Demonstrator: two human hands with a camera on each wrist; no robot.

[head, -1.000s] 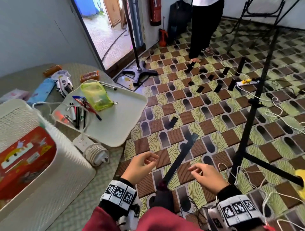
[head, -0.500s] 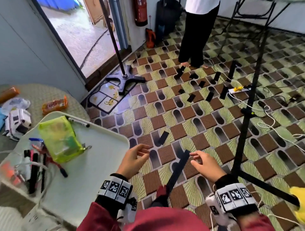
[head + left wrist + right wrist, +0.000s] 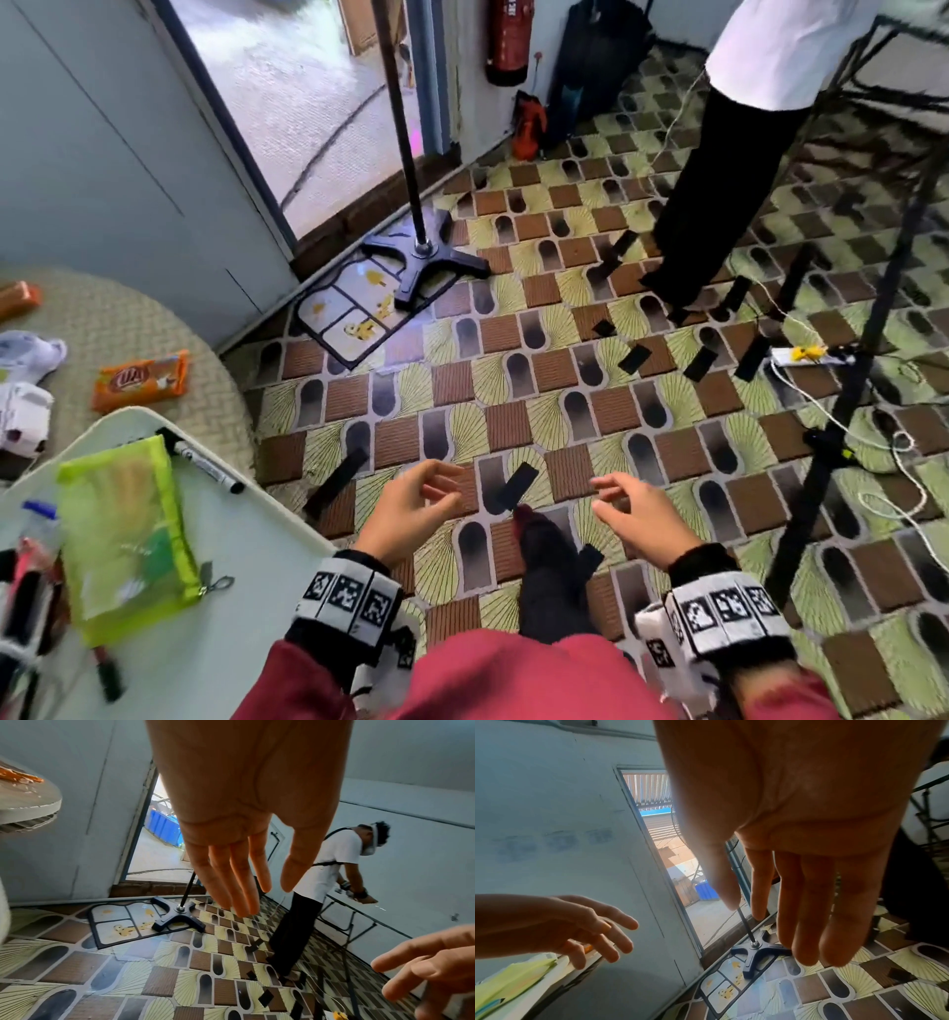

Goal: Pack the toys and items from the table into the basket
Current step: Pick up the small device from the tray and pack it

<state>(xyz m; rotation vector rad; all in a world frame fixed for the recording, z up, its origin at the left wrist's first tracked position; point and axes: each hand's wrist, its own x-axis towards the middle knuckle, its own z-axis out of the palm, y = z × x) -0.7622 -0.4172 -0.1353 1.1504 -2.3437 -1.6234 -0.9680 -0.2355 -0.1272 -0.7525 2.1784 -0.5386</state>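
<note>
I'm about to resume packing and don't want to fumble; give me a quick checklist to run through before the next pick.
1. Left hand free: ok, fingers relaxed, holds nothing.
2. Right hand free: ok, holds nothing.
3. Hands over the table: not ok, both hover over the patterned floor.
4. Items left to pack: ok, green pouch and black marker lie on the white tray; orange packet on the table.
5. Basket in sight: not ok, not in view.

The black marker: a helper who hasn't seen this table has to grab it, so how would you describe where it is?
Find the pale tray at the table's near edge. Beside the tray's lime-green mesh pouch, toward the floor, lies the black marker, slanted near the rim. It lies alone, apart from the pens heaped left of the pouch.
</note>
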